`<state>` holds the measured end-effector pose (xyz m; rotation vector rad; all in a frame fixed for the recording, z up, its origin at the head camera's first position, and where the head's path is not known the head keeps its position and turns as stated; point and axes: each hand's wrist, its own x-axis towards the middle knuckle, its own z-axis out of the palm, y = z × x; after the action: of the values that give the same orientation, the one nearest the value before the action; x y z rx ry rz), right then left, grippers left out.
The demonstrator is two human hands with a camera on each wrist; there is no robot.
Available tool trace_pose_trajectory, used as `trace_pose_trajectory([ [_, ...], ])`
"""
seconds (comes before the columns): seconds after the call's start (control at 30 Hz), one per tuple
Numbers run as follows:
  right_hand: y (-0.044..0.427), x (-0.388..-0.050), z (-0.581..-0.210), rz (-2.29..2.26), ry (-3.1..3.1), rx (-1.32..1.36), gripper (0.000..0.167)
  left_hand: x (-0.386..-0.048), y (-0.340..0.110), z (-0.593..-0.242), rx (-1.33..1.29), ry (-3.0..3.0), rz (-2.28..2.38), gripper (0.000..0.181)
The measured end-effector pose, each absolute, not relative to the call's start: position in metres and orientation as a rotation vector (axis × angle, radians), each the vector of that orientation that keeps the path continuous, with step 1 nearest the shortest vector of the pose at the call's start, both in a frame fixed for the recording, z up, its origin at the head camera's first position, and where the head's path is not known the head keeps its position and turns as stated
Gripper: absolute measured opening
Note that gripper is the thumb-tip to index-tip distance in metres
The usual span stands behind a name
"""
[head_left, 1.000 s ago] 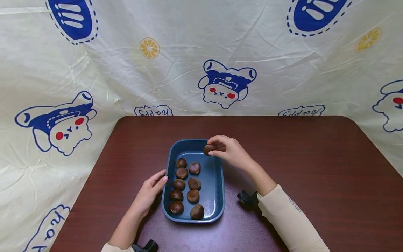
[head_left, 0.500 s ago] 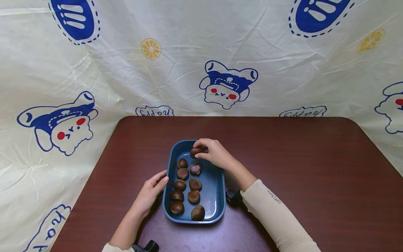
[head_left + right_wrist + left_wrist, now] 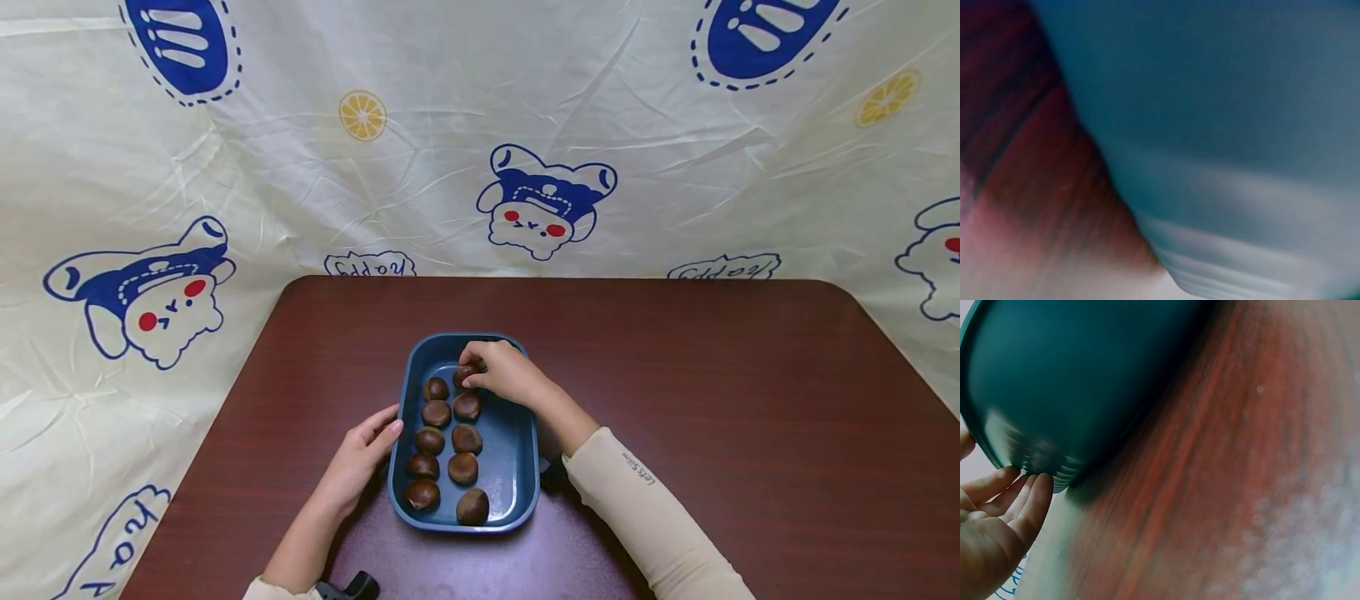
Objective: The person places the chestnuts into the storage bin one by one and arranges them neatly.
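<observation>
A blue rectangular tray [image 3: 512, 450] holds brown chestnuts in two rough columns, among them a chestnut [image 3: 422, 495] at the near left and another chestnut [image 3: 472, 507] beside it. My right hand [image 3: 506, 375] reaches over the tray's far right side and pinches a chestnut [image 3: 463, 375] low, at the far end of the second column; fingers partly cover it. My left hand [image 3: 358, 458] holds the tray's left edge, thumb at the rim. In the left wrist view its fingertips [image 3: 1041, 484] press the outer wall. The right wrist view shows only the tray's outer side [image 3: 1222, 125].
The tray stands on a dark reddish-brown table [image 3: 675, 358]. Behind it hangs a pale cloth [image 3: 420, 192] with blue cartoon prints. The tray's right half shows bare bottom beside the second column. A black wrist device [image 3: 352, 586] sits at the left cuff.
From the tray's far right corner, my right hand has carried the chestnut left and then lowered it toward the far end of the second column. My left hand has kept its place.
</observation>
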<state>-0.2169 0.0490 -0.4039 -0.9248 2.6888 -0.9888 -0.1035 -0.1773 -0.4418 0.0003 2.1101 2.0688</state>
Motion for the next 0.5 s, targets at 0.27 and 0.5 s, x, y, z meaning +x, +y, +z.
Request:
trace_pose_trajectory([
  [0.27,0.0473,-0.2162,-0.4020,-0.765,2.682,-0.966,0.016,-0.1032,-0.1774,-0.4412,0.001,2.108,2.068,0.044],
  [0.5,0.0473,-0.2161,-0.4040,-0.777,2.686,-0.974,0.020,-0.1031,-0.1771,-0.4411,-0.006,2.100,2.073,0.044],
])
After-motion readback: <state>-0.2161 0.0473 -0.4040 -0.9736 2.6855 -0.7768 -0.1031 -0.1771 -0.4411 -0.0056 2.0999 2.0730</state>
